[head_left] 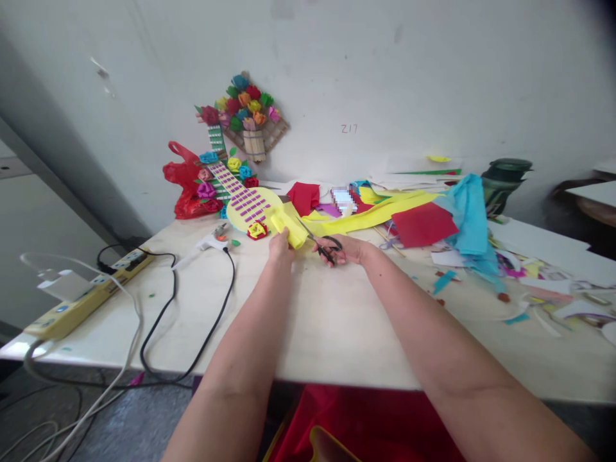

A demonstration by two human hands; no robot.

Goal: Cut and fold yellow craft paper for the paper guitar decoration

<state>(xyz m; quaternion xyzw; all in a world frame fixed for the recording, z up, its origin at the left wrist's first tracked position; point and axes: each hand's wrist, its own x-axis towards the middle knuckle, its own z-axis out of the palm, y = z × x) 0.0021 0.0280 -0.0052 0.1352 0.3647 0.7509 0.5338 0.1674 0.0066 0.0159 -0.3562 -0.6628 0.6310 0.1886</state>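
My left hand (282,244) is closed on a folded piece of yellow crepe paper (292,228), held above the table. In my right hand (347,249) is a pair of scissors (328,249) with black handles. Their blades point up and left and lie at the right edge of the yellow paper; whether they touch it I cannot tell. Just behind my left hand lies a yellow paper guitar (243,204) with purple strips. A red and yellow paper flower (257,230) sits at its lower edge.
A glue gun (212,243) with a black cord lies left, near a power strip (89,298). Behind stand a flower decoration (254,142) and a red plastic bag (185,192). Red paper (423,224), blue crepe paper (469,218), paper scraps and a dark green container (503,183) are at right.
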